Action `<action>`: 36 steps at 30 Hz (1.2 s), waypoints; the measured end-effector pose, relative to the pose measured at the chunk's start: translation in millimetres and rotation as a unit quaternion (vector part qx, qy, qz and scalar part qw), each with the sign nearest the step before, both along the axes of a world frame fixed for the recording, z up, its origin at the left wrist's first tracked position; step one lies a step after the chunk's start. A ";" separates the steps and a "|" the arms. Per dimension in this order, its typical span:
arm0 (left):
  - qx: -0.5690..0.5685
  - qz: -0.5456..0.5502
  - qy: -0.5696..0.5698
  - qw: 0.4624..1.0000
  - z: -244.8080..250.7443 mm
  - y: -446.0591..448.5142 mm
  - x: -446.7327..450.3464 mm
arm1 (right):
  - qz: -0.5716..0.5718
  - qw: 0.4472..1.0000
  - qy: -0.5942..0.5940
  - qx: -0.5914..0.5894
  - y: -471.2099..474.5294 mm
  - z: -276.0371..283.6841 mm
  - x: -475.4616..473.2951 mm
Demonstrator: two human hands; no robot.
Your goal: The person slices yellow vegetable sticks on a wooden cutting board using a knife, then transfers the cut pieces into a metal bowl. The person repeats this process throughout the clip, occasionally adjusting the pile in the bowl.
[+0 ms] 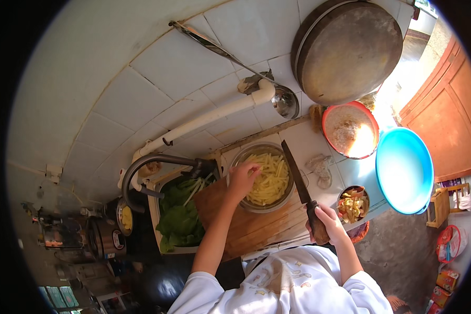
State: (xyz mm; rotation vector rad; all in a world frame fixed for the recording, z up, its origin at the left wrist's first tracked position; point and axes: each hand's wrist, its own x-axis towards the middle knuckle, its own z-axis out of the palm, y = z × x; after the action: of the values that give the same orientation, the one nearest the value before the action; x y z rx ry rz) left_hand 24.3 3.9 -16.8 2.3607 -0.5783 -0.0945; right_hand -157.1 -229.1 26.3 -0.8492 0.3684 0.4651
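Note:
My right hand (328, 221) is wrapped around the dark wooden handle of a kitchen knife (299, 177). Its blade points up and away from me, beside the rim of a metal bowl (241, 155). Pale yellow strips, which look like cut potato (270, 178), fill much of that bowl. Over the bowl's left side reaches my left hand (243, 181), fingers bent close to the strips; whether they hold any is not visible. A wooden cutting board (255, 231) lies under my left forearm, its left end over the sink.
Leafy greens (178, 223) lie in the sink (157, 235) under a dark faucet (141, 159). A crumpled cloth (320, 168), a small bowl of peelings (353, 204), a red-rimmed basin (325, 135) and a blue basin (404, 170) stand to the right. A ladle (285, 103) hangs on the wall.

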 end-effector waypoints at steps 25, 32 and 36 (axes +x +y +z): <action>0.088 -0.086 0.024 0.992 -15.5 -11.3 -50.3 | 0.020 1.000 0.000 -0.015 2.4 5.0 2.9; -0.088 0.052 0.319 0.942 5.4 -8.8 -19.6 | 0.015 1.000 0.002 -0.026 -0.7 3.8 3.1; -0.181 0.120 0.283 0.934 7.6 0.6 -10.8 | 0.018 1.000 -0.002 -0.017 1.3 1.0 2.2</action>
State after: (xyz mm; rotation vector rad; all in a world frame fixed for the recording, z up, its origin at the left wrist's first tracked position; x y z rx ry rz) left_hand 13.5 4.6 -9.2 1.8979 -0.0168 -0.4940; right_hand -154.9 -227.8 27.3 -0.8905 0.3578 0.4925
